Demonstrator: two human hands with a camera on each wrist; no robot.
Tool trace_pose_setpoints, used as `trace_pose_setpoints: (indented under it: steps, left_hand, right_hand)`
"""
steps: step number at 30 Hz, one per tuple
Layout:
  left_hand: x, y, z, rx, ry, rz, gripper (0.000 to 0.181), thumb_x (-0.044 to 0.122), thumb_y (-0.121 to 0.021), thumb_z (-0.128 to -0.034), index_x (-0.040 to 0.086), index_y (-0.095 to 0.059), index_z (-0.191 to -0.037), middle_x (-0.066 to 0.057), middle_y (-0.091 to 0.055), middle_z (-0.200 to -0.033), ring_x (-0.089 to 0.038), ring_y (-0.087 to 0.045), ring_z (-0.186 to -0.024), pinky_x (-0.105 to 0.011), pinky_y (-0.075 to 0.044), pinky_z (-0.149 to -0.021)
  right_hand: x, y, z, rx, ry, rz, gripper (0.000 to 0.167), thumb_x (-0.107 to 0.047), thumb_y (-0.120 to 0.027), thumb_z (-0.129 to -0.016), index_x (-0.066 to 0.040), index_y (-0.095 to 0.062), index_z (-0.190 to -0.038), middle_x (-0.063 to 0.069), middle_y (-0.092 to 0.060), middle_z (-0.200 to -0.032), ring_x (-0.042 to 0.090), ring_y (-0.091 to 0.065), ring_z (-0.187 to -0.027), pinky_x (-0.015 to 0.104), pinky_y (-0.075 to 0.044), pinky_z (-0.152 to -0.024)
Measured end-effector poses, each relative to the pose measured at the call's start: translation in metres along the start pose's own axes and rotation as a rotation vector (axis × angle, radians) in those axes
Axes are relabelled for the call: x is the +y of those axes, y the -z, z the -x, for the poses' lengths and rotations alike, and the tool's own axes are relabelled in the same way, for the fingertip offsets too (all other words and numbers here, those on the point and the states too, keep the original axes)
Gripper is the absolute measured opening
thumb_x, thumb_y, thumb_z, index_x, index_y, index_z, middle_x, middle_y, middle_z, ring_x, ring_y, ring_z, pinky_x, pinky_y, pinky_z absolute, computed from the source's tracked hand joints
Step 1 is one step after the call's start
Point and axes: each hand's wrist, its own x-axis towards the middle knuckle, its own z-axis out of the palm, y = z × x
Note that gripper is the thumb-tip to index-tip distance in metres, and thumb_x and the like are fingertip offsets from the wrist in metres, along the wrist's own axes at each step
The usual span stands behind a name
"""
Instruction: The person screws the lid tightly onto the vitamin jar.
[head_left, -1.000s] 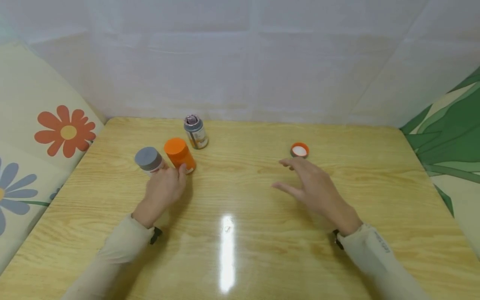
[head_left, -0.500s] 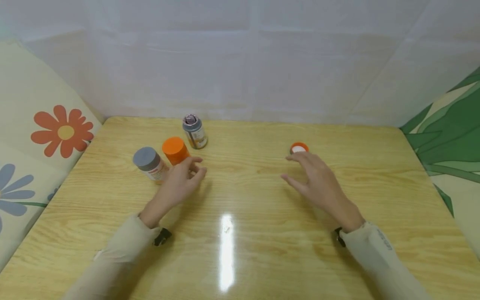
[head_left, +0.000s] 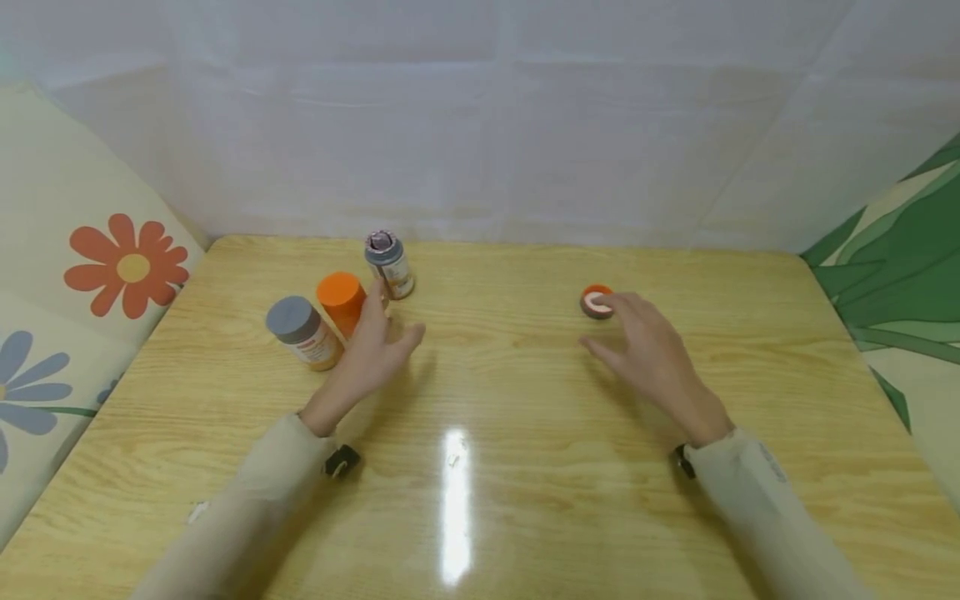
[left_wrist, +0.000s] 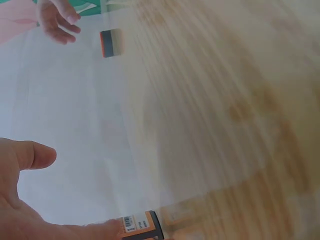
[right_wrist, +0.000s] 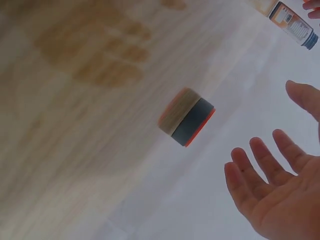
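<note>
A grey-lidded, cylindrical plastic bottle [head_left: 306,335] stands near ten o'clock from the left hand [head_left: 367,354], which I see spread wide, contact uncertain; an orange plastic cylinder [head_left: 340,293] is at eleven. Just past twelve, an uncapped, grey-necked plastic bottle [head_left: 391,268] could topple if brushed. An upturned, orange-rimmed, dark round cap [head_left: 592,312] lies toward ten from the right hand [head_left: 654,357], wide and empty; a nudge might skid it.
</note>
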Motion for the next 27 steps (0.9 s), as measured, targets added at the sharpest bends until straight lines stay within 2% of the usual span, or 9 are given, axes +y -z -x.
trace_pose_setpoints:
  steps: [2, 5, 10, 15, 20, 23, 27]
  left_hand:
    - [-0.002, -0.001, -0.006, 0.03, 0.003, -0.001, 0.096, 0.02, -0.061, -0.0954, 0.002, 0.01, -0.157, -0.023, 0.002, -0.165, -0.04, -0.013, -0.152, -0.053, -0.022, -0.124]
    - [-0.005, -0.002, -0.014, 0.1, 0.02, 0.01, 0.096, 0.018, -0.063, -0.0944, 0.0, 0.009, -0.156, -0.025, 0.002, -0.165, -0.038, -0.012, -0.153, -0.051, -0.018, -0.125]
    - [-0.008, 0.001, -0.027, 0.196, 0.063, 0.071, 0.095, 0.017, -0.064, -0.0936, -0.003, 0.006, -0.156, -0.026, -0.001, -0.164, -0.038, -0.015, -0.152, -0.048, -0.019, -0.126]
    - [-0.011, 0.001, -0.037, 0.212, 0.096, 0.115, 0.095, 0.019, -0.065, -0.0939, 0.002, 0.004, -0.157, -0.024, -0.003, -0.165, -0.034, -0.011, -0.153, -0.048, -0.015, -0.127]
    - [-0.012, 0.0, -0.046, 0.246, 0.113, 0.146, 0.09, 0.018, -0.066, -0.0935, 0.002, -0.004, -0.157, -0.024, -0.013, -0.164, -0.031, -0.013, -0.153, -0.045, -0.011, -0.128]
    - [-0.012, -0.001, -0.051, 0.271, 0.164, 0.17, 0.092, 0.022, -0.066, -0.0936, 0.003, -0.002, -0.157, -0.022, -0.013, -0.164, -0.029, -0.013, -0.154, -0.043, -0.009, -0.128]
    - [-0.012, -0.001, -0.058, 0.274, 0.227, 0.192, 0.095, 0.025, -0.064, -0.0949, 0.007, 0.004, -0.158, -0.017, -0.005, -0.167, -0.026, -0.008, -0.154, -0.04, -0.007, -0.128]
  right_hand:
    - [0.003, 0.001, -0.002, -0.027, -0.04, 0.006, 0.058, -0.024, -0.076, -0.087, 0.004, -0.053, -0.131, 0.026, -0.056, -0.132, 0.044, -0.053, -0.122, 0.061, -0.046, -0.102]
    - [0.007, 0.003, -0.006, -0.072, -0.083, 0.001, 0.06, -0.024, -0.075, -0.089, 0.004, -0.05, -0.135, 0.027, -0.054, -0.135, 0.046, -0.05, -0.124, 0.062, -0.044, -0.103]
    - [0.012, 0.004, -0.015, -0.098, -0.116, -0.017, 0.059, -0.024, -0.073, -0.09, 0.003, -0.049, -0.137, 0.026, -0.054, -0.135, 0.044, -0.05, -0.125, 0.061, -0.044, -0.103]
    - [0.018, 0.003, -0.023, -0.099, -0.141, -0.037, 0.06, -0.024, -0.075, -0.088, 0.003, -0.05, -0.136, 0.025, -0.054, -0.134, 0.043, -0.05, -0.125, 0.06, -0.044, -0.103]
    - [0.025, 0.002, -0.032, -0.159, -0.184, -0.051, 0.065, -0.026, -0.074, -0.089, 0.004, -0.046, -0.14, 0.028, -0.048, -0.14, 0.045, -0.044, -0.132, 0.062, -0.039, -0.108]
    - [0.028, 0.001, -0.036, -0.2, -0.216, -0.059, 0.068, -0.028, -0.073, -0.09, 0.004, -0.043, -0.143, 0.029, -0.045, -0.144, 0.046, -0.04, -0.135, 0.063, -0.037, -0.109]
    - [0.032, 0.0, -0.038, -0.248, -0.255, -0.065, 0.071, -0.03, -0.071, -0.091, 0.002, -0.04, -0.146, 0.027, -0.041, -0.149, 0.045, -0.037, -0.138, 0.064, -0.035, -0.11]
